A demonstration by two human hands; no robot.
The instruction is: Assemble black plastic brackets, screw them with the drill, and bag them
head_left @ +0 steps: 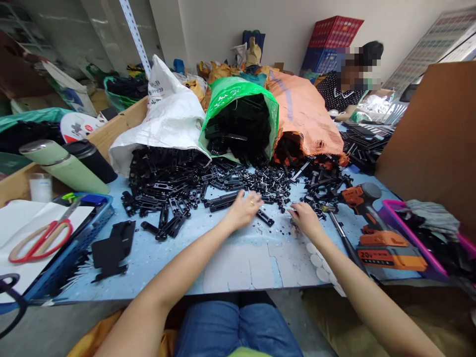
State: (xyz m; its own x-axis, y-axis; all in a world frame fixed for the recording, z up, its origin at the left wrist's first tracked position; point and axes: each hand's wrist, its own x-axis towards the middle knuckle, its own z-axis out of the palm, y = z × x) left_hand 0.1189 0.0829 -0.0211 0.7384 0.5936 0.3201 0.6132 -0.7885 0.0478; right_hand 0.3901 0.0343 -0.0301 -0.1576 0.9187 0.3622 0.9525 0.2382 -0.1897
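My left hand (245,210) hovers low over the middle of the blue-topped table, its fingers loosely bent and apart, slightly blurred. Beside its fingertips lies a slotted black plastic bracket (265,218), and behind it is a row of long black plastic pieces (223,201). My right hand (307,219) is at the near edge of a heap of small black-headed pins with silvery shafts (273,183). Its thumb and fingers are pinched together; anything between them is too small to make out. Many black slotted arms (167,193) are piled to the left.
White (173,116), green (241,89) and orange sacks (301,109) spill black parts along the back. An orange cordless drill (390,248) and a hammer (344,233) lie right, beside a pink bin (412,243). Scissors (42,240) and a green flask (69,168) are left. Another person (342,91) sits behind.
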